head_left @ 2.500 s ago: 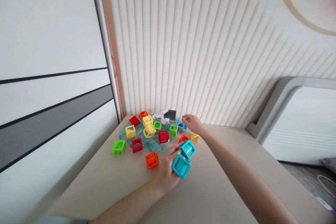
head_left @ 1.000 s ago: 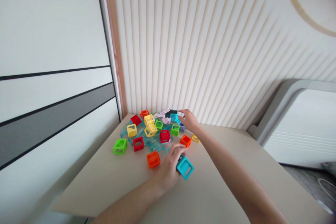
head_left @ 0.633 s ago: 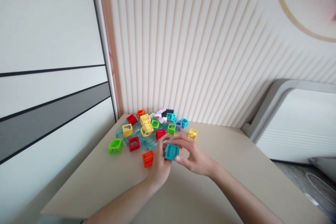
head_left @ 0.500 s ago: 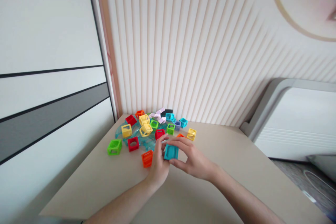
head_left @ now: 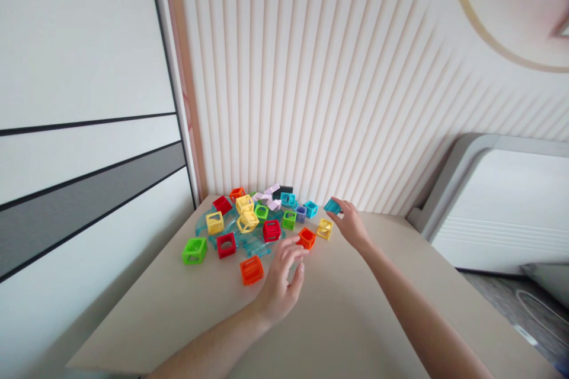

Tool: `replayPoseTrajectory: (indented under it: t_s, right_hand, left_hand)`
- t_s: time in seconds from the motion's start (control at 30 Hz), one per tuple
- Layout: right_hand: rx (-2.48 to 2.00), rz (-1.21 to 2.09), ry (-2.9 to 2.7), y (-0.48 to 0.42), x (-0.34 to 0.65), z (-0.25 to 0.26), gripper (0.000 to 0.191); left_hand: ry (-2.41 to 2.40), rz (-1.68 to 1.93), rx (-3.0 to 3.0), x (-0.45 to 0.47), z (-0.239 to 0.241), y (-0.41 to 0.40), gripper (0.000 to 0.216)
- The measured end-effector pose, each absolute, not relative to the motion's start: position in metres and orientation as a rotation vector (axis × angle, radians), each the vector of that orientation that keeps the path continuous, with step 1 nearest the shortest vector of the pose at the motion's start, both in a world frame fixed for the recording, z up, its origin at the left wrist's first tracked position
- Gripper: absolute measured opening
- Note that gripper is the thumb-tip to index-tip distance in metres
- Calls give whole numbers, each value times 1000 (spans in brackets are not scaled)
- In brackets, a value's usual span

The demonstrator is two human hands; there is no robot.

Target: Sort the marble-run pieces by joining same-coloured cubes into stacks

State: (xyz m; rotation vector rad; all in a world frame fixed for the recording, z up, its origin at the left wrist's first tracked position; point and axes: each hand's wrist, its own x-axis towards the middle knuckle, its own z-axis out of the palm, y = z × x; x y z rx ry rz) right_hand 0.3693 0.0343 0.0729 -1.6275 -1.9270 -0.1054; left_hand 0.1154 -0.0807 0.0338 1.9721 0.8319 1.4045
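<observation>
Head view, toy blocks on a counter (head_left: 377, 320). Item one: a blue cube (head_left: 332, 206), in the right hand (head_left: 351, 225), beyond the yellow cube (head_left: 324, 229) near the ribbed wall (head_left: 338, 100); thumb and fingers clamp it at its sides, and we cannot tell whether it touches the counter. Handling, as we judge it: light, stiff moulded plastic, smooth enough to slip a little, unlikely to break; best taken by two opposite outer sides, clear of the recessed face. Item two: the left hand (head_left: 279, 284), nothing held, thumb and fingers apart, fingertips near an orange cube (head_left: 306, 238); contact there we cannot confirm. Containers: we find no box or tray around the blocks. A red cube (head_left: 226, 245) and a green cube (head_left: 194, 250) show hollow frames, with no contents we can make out. Clear teal pieces (head_left: 258, 245) lie loose among the blocks.
</observation>
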Motion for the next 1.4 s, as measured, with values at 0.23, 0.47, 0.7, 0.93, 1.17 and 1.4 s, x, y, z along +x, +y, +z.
replayPoseTrajectory:
  t_s: [0.23,0.47,0.7,0.93,1.17,1.4]
  right_hand:
    - [-1910,-211,-2336,78,404,57,41]
    - [-1767,-215,-2667,104,375,66,33]
    - [-1765,-217,-2686,112,359,59,37]
    - [-1769,-175,-2652,110,366,49,43]
    - [-1755,-228,-2519,98,367,56,49]
    - [-1556,-230,-1970,40,351,37,40]
  left_hand:
    - [754,1171,2180,120,33,-88,25]
    - [790,1116,2170,117,37,-85,22]
    - [763,1072,2213,116,38,-86,21]
    - [730,1078,2213,117,36,-87,24]
    - [714,1050,2223,117,34,-84,28]
    - [730,901,2306,117,34,-88,46]
